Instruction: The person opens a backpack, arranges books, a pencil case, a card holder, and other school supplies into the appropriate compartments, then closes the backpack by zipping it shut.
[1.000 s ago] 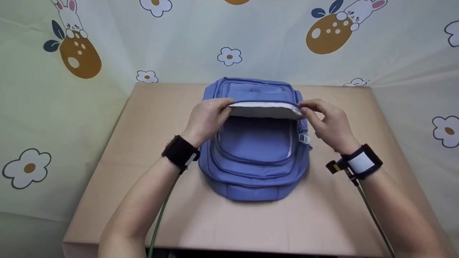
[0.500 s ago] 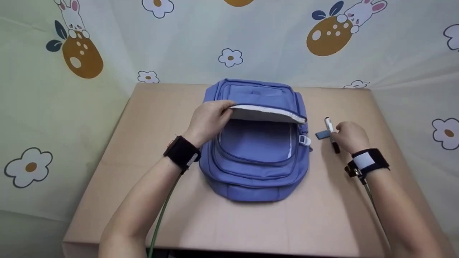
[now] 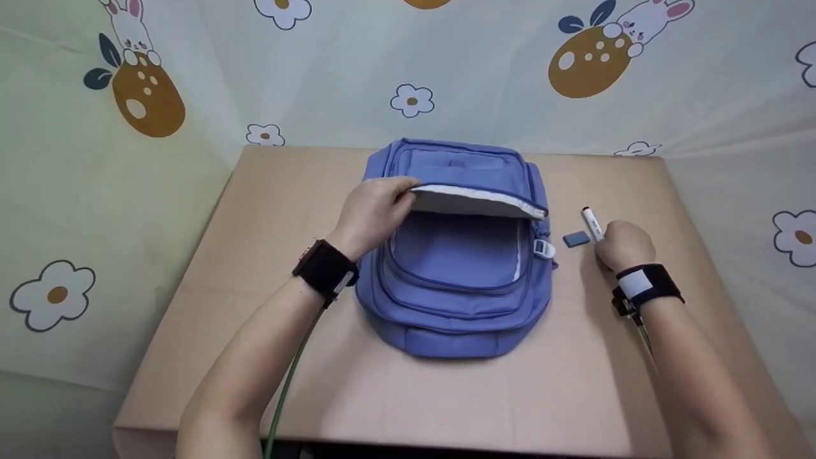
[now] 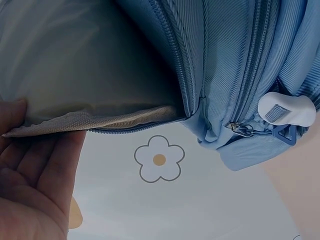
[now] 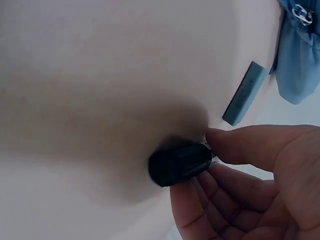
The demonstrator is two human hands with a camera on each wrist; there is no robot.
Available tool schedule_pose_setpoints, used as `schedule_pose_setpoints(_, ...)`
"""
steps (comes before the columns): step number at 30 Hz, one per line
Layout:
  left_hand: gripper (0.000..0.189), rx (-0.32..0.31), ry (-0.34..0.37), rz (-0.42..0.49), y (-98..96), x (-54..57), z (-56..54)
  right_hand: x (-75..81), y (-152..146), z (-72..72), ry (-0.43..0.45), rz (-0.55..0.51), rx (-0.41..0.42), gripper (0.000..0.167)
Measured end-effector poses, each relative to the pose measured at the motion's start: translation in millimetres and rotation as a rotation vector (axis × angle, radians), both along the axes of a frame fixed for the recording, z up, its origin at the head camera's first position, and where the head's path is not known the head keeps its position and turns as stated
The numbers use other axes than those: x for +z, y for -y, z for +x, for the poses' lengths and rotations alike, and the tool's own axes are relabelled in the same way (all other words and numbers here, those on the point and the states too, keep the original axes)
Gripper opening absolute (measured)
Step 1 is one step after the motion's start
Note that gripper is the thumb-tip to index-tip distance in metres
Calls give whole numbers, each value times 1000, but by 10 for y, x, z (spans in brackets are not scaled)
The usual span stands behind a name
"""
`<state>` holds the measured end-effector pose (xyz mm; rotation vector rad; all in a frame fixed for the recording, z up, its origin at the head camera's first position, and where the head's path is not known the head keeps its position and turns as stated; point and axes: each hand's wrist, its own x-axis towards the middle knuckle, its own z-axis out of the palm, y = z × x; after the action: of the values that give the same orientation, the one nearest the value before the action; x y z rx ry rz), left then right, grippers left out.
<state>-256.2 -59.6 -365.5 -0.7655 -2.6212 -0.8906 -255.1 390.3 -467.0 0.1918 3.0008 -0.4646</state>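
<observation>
A blue backpack lies on the table, its front pocket unzipped. My left hand pinches the edge of the pocket flap and holds it up; in the left wrist view the thumb lies on the inner side and the fingers on the outer. To the right of the backpack, my right hand pinches a white marker between thumb and fingers. Its black cap points at the camera in the right wrist view. A blue-grey eraser lies on the table between the backpack and the marker.
The table has a light brown cover. Patterned cloth hangs behind it and at both sides. A white buckle sits on the backpack's right side. Cables run from both wrist bands along the arms.
My right hand has let go of the flap's right corner, moved right and taken hold of the marker. The flap's right end has dropped a little. My left hand stays in place.
</observation>
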Motion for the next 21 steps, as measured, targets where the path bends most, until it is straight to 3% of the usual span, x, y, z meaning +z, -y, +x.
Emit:
schedule_pose_setpoints(3,25,-1,-1,-5,4,8,1,30,-28,16,-49,10,-4,14)
schedule_pose_setpoints(6,25,-3,-2,-6,16,17,1,152,-30,67,-169,-11,-10,19)
schedule_pose_setpoints(9,25,4,1,-5,15,13,-2,319,50,179,-383,-86,-18,24)
schedule_pose_setpoints(12,25,14,1,-2,11,21,-10,483,251,309,-686,-182,45,24)
schedule_pose_setpoints(15,25,14,-2,6,-5,42,-22,623,554,448,-970,-250,230,21)
schedule_pose_setpoints(17,25,15,-4,11,-17,60,-25,694,793,539,-1069,-268,400,22)
schedule_pose_setpoints(19,25,19,-3,15,-31,68,-32,724,1033,609,-1092,-254,574,26)
schedule_pose_setpoints(21,25,25,4,17,-45,69,-36,707,1246,644,-1047,-189,720,28)
